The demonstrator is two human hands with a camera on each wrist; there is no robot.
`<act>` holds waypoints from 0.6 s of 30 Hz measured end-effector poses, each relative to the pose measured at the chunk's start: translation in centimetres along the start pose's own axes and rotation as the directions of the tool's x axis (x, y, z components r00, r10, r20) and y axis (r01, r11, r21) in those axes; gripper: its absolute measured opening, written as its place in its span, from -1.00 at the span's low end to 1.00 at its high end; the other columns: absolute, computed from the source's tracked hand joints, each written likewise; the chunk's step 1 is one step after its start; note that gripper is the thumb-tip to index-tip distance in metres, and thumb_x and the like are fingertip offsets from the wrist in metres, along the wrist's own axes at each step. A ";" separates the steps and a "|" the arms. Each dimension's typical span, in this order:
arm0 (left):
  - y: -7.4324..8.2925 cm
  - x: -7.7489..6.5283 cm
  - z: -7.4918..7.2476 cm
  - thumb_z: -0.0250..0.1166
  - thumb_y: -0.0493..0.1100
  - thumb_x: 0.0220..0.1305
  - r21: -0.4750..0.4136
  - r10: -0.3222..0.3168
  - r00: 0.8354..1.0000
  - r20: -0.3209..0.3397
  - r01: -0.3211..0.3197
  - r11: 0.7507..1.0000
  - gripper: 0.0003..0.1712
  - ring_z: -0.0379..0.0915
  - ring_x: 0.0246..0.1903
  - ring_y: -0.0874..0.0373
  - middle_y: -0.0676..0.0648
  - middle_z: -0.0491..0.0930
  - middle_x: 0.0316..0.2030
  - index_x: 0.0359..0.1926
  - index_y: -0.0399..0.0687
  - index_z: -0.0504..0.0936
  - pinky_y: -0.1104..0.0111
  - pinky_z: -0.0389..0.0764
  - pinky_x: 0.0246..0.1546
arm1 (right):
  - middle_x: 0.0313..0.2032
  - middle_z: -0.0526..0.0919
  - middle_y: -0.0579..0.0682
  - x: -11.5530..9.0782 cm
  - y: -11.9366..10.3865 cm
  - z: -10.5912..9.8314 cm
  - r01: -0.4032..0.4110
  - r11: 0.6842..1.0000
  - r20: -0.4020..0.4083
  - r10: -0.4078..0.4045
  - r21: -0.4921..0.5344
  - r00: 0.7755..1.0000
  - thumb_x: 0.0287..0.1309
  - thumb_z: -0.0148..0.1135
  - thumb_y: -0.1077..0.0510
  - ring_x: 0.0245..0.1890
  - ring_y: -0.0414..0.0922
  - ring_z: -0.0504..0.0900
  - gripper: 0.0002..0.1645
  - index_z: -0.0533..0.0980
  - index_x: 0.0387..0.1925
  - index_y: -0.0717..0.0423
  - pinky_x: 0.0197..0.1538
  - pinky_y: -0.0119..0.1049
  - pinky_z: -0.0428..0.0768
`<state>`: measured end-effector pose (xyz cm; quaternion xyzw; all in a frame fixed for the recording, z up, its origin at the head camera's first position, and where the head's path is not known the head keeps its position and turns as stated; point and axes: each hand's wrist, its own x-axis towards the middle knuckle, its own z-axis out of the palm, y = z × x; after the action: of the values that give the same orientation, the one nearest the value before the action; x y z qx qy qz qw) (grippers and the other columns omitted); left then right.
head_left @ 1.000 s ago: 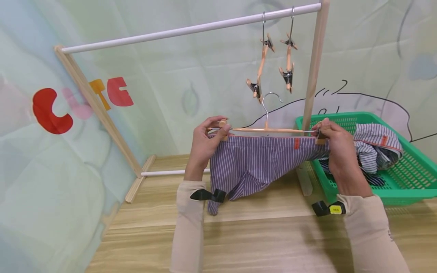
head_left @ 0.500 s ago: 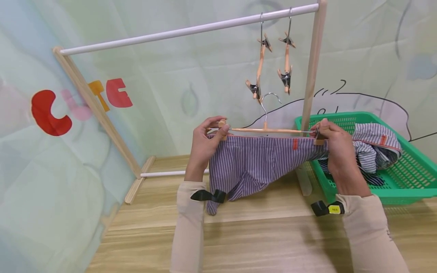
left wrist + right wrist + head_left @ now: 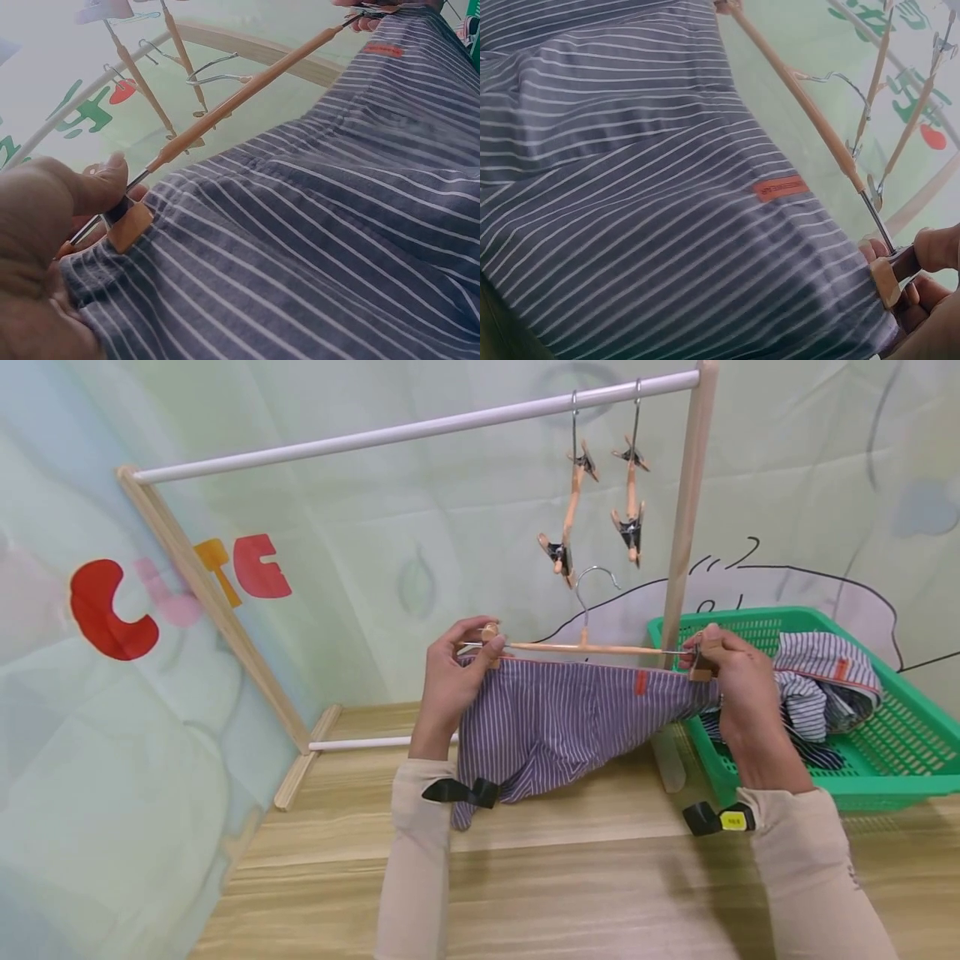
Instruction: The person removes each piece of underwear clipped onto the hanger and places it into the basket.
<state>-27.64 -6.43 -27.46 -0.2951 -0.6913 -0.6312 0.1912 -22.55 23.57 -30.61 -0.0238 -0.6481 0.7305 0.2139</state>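
Grey-blue striped trousers [image 3: 547, 718] hang by their waistband along a wooden clip hanger [image 3: 581, 647] with a metal hook. My left hand [image 3: 457, 668] pinches the hanger's left clip [image 3: 129, 225], which sits over the waistband corner in the left wrist view. At the other end, my right hand [image 3: 746, 685] pinches the right clip [image 3: 886, 282] at the opposite waistband corner. Between the clips the waistband runs just below the hanger bar, with a small orange tag [image 3: 781, 187] near the right side. The lower cloth droops in folds toward the table.
A wood-framed rack with a white rail [image 3: 420, 428] stands behind the hands. Two bare clip hangers [image 3: 632, 493] hang at its right end. To the right, a green basket [image 3: 892, 789] holds more striped clothes [image 3: 825, 664]. Everything stands on a wood-grain table [image 3: 570, 893].
The waistband's right part and its orange tag have shifted slightly left and down. Both hands keep their pinch on the clips and have barely moved.
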 end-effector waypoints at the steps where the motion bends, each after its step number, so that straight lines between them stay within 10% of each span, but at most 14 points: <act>1: 0.1 0.0 0.0 0.25 -0.33 0.21 -0.002 -0.003 1.000 0.000 0.003 1.000 -0.66 0.53 -0.26 -0.11 -0.07 0.57 -0.31 0.01 -0.40 0.51 0.44 0.58 -0.36 | -0.38 0.56 -0.18 0.0 0.0 0.0 0.005 1.000 0.000 -0.005 -0.006 1.000 0.23 0.00 -0.23 -0.23 -0.15 0.47 -0.50 0.54 -0.21 0.10 0.12 -0.06 0.12; 18: -3.3 0.7 0.0 0.30 -0.10 0.20 0.053 -0.029 0.999 0.044 0.026 0.998 -0.61 0.57 -0.28 0.07 -0.26 0.63 -0.18 0.03 -0.14 0.57 0.14 0.58 -0.14 | -0.23 0.39 -0.08 0.3 0.4 -0.3 0.037 0.993 0.108 -0.049 0.110 0.993 0.33 -0.15 -0.19 -0.24 -0.18 0.40 -0.54 0.38 -0.22 0.13 -0.08 -0.30 0.20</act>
<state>-30.30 -6.42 -29.49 -0.2945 -0.7158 -0.6087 0.1746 -22.80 23.96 -30.93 0.0425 -0.6190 0.7598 0.1944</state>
